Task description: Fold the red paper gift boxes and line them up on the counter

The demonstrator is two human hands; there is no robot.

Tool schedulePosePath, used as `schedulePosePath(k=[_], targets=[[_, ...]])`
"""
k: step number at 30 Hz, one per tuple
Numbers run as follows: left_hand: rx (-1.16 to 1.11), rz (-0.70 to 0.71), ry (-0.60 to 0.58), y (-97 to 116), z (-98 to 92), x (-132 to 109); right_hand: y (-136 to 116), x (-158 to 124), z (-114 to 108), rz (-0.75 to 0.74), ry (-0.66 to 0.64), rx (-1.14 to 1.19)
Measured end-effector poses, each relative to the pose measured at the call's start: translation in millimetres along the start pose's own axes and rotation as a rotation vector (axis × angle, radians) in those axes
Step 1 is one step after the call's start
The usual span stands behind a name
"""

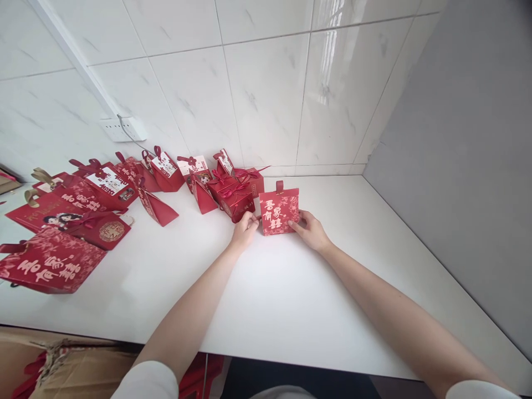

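Observation:
A red gift box (280, 209) with pale lettering and a ribbon loop on top stands upright on the white table. My right hand (311, 230) grips its right edge, the thumb on the front face and the fingers behind. At the lower left edge of the box, my left hand (245, 230) is closed, its fingertips against the side and partly hidden. Just behind and left of my left hand is a red box with a ribbon bow (233, 191), among other small red boxes.
Several red gift boxes and bags (110, 185) crowd the left side of the white table (266, 310). Tiled wall (266, 100) runs behind, with a socket strip (122, 129) and cable. A grey panel (465, 166) borders the right. Cardboard (87, 374) sits below the front edge at left.

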State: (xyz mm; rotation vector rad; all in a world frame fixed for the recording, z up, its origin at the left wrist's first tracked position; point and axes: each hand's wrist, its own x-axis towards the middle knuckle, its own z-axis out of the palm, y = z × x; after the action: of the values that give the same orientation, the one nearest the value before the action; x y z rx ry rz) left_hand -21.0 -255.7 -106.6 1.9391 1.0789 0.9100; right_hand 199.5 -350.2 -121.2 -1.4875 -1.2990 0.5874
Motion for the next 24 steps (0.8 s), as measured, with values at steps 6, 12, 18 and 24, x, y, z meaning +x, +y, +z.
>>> schedulePosePath(k=[6,12,18,24], targets=[[-0.088,0.161,-0.252,10,-4.9,-3,4,2,-2,0.000,-0.051,0.189],[-0.232,0.118,-0.320,8,-1.1,-2,5,3,-4,0.015,-0.090,0.256],[-0.170,0.147,-0.224,12,3.5,-2,1,1,-1,0.103,0.139,0.077],[-0.011,0.082,-0.159,10,8.1,-6,-3,-3,-2,0.084,0.150,0.090]])
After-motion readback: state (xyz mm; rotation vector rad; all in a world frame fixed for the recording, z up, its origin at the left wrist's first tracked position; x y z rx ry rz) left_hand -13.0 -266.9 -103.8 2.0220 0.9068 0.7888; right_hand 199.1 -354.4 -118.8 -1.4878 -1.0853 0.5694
